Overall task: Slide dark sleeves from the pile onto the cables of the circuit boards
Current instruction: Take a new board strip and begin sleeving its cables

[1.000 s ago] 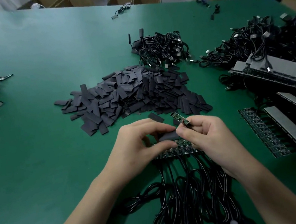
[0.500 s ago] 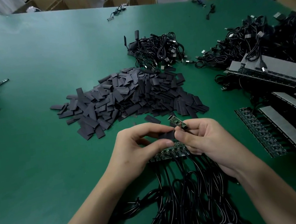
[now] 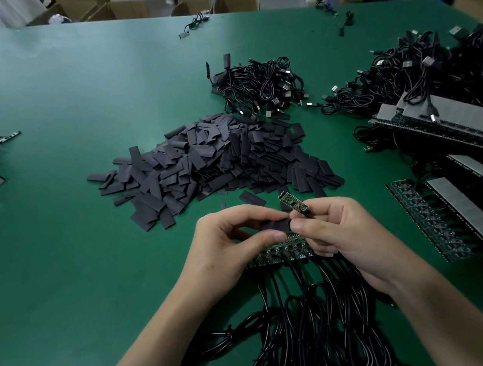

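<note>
Left hand (image 3: 227, 244): thumb and forefinger pinch 1 dark sleeve (image 3: 273, 225).
Right hand (image 3: 335, 231): curled fingers pinch 1 small circuit board (image 3: 293, 205), tilted, just beside the sleeve.
Sleeve pile (image 3: 215, 161): on green table (image 3: 90, 268), beyond the hands.
Cardboard boxes (image 3: 235, 0): past the far edge, contents hidden.

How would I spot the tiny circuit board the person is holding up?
On the green table, find the big pile of dark sleeves in the middle. Just nearer than it, the right hand pinches a small circuit board. It alone sticks up in the air; the other boards lie flat in rows.
</note>
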A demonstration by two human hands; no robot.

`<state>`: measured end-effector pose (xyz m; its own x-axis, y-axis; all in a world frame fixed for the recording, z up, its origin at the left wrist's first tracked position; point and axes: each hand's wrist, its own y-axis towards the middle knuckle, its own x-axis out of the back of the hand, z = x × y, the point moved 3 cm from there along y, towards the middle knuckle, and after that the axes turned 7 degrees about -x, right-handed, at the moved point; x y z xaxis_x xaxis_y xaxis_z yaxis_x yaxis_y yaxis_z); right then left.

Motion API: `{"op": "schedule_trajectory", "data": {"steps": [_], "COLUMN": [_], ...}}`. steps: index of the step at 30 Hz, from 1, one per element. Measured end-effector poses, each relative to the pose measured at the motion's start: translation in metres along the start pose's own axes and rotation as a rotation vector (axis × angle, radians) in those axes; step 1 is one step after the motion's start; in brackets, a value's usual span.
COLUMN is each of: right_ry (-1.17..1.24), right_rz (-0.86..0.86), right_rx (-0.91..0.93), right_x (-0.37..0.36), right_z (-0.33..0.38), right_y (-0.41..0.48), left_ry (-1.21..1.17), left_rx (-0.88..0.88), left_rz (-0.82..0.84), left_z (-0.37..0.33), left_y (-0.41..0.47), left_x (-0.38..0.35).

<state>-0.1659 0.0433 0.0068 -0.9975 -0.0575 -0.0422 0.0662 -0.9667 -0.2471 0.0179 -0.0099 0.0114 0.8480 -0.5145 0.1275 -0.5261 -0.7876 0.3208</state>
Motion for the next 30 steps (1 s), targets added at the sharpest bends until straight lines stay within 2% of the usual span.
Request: {"op": "schedule_trajectory", "data": {"steps": [5, 10, 14, 24, 30], "right_ry": [-0.088, -0.265, -0.256, -0.235, -0.317], "right_rz": [-0.057, -0.148, -0.101, -0.053, -0.083], "right_rx": [0.046, 0.100, 0.096, 0.102, 0.123], "right_x": [-0.001, -0.001, -0.001, -0.003, -0.001], "right_z": [0.000, 0.004, 0.008, 0.008, 0.006], "right_y": [-0.001, -0.004, -0.005, -0.004, -0.003], "left_ry": [0.183, 0.218, 0.210, 0.220, 0.271], "left_rx": [-0.062, -0.059, -0.032, -0.048, -0.074], "left_rz": [-0.022, -0.093, -0.154, -0.128, -0.117], "left_z": [0.001, 0.002, 0.004, 0.006, 0.007], "left_y": [0.000, 0.002, 0.002, 0.003, 0.002], "left_x": [0.001, 0.008, 0.015, 0.015, 0.016]}}
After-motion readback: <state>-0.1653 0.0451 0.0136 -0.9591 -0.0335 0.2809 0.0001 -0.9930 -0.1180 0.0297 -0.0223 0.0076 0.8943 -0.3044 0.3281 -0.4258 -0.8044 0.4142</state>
